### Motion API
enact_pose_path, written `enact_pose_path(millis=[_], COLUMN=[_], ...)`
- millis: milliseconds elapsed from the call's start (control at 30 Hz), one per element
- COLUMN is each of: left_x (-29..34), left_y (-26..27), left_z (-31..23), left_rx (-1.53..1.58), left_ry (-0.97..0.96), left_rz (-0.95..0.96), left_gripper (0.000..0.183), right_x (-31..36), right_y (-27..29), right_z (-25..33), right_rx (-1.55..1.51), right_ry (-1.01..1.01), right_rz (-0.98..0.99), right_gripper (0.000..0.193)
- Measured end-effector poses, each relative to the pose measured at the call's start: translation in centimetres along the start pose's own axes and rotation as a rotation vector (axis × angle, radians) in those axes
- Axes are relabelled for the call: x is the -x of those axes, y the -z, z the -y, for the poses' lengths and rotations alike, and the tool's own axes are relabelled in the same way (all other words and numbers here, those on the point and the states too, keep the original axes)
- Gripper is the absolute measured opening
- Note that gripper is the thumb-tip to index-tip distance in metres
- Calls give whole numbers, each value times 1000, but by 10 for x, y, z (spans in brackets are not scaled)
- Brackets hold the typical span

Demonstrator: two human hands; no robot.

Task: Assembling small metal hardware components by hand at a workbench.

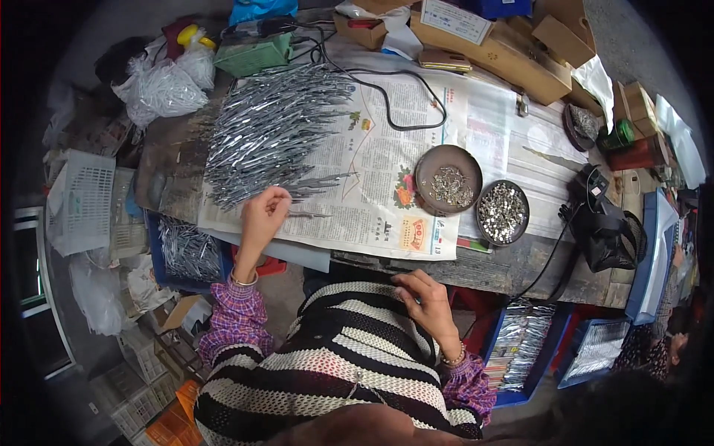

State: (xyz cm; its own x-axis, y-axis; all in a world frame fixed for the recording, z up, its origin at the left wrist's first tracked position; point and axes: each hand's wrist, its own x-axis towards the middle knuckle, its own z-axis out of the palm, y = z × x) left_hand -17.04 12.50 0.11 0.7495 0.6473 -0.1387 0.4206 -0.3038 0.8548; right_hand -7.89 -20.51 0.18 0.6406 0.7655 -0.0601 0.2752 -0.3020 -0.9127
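My left hand (262,215) rests on the newspaper (387,141) at the near edge of a large heap of shiny metal tweezer-like pieces (268,126); its fingers pinch one thin metal piece (306,215) that lies flat and points right. My right hand (424,297) is pulled back to my chest over the striped sweater, fingers curled, and I cannot tell whether it holds anything. Two round dishes stand to the right on the paper: a brown one (448,181) with small metal parts and a smaller one (503,213) full of shiny rivets.
A black cable (394,104) loops across the paper. Cardboard boxes (498,52) line the back edge, a green box (253,53) and plastic bags (167,85) sit at the back left. Blue bins of metal pieces (186,253) (524,346) stand below the bench. A black device (606,223) sits right.
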Motion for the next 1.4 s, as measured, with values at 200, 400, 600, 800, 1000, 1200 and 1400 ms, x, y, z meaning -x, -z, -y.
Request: enact_pose_path(millis=[200, 400, 600, 800, 1000, 1200, 1400], left_x=[0, 32, 26, -35, -45, -44, -44], left_y=[-23, -98, -125, -161, -198, -203, -198], left_z=[-20, -61, -93, -129, -124, -121, -124], left_rx=[422, 588, 345, -170, -354, -304, -143], left_ry=[174, 131, -180, -654, -882, -881, -777], left_rz=[235, 638, 782, 561, 421, 424, 422], left_gripper=[9, 10, 10, 19, 21, 10, 9], right_x=[-6, -28, -14, 0, 7, 13, 11], right_y=[-2, -15, 5, 11, 16, 16, 13], right_z=[-2, 15, -3, -12, -11, -20, -23], right_rx=[-156, -931, -1006, -1079, -1198, -1401, -1518], right_ry=[-47, -231, -274, -275, -263, -361, -376], right_rz=[-38, -196, -341, -322, -162, -127, -136], right_gripper=[23, 33, 23, 30, 39, 35, 32])
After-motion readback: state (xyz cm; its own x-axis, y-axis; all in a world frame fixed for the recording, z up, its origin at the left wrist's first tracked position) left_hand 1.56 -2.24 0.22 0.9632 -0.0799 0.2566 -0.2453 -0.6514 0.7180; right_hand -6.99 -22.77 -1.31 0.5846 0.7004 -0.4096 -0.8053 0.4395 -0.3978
